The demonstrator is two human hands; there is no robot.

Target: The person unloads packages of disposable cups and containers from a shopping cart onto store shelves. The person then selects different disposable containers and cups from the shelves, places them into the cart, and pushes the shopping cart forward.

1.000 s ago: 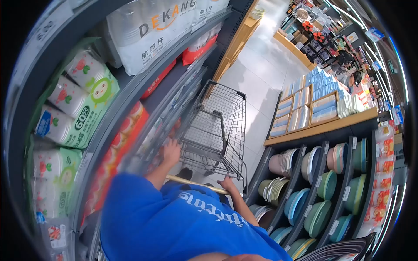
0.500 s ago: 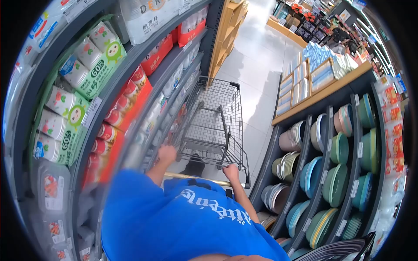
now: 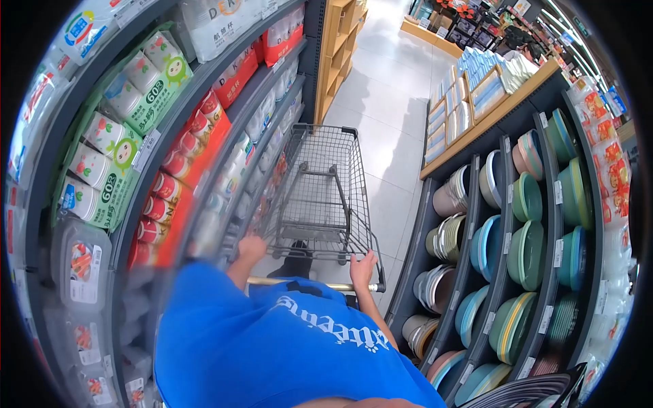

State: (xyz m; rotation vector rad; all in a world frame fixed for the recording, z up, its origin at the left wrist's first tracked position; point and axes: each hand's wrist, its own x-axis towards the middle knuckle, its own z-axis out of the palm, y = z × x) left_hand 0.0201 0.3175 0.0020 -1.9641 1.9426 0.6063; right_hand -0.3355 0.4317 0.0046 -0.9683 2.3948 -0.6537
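A grey wire shopping cart (image 3: 320,178) stands in front of me in the aisle, with a pale gold handle bar (image 3: 272,280) close to my body. My left hand (image 3: 252,251) is closed at the cart's near left side, beside the shelf; the part under its fingers is partly hidden. At the near right corner, my right hand (image 3: 362,268) is closed on the cart's frame, just ahead of the bar. Through the wire mesh the floor and lower frame show. A dark shoe (image 3: 298,260) is visible beneath the near end.
Paper cup packs in green wrap (image 3: 126,129) and red wrap (image 3: 180,183) fill the left shelves. Plastic basins (image 3: 527,255) line the right shelves, close to my right arm. Wooden shelving (image 3: 338,51) stands ahead on the left, and light tiled floor (image 3: 391,88) runs forward.
Shelves on both sides have shifted nearer and lower in view as I move forward with the cart. Both hands stay on the cart, which sits slightly further left in view.
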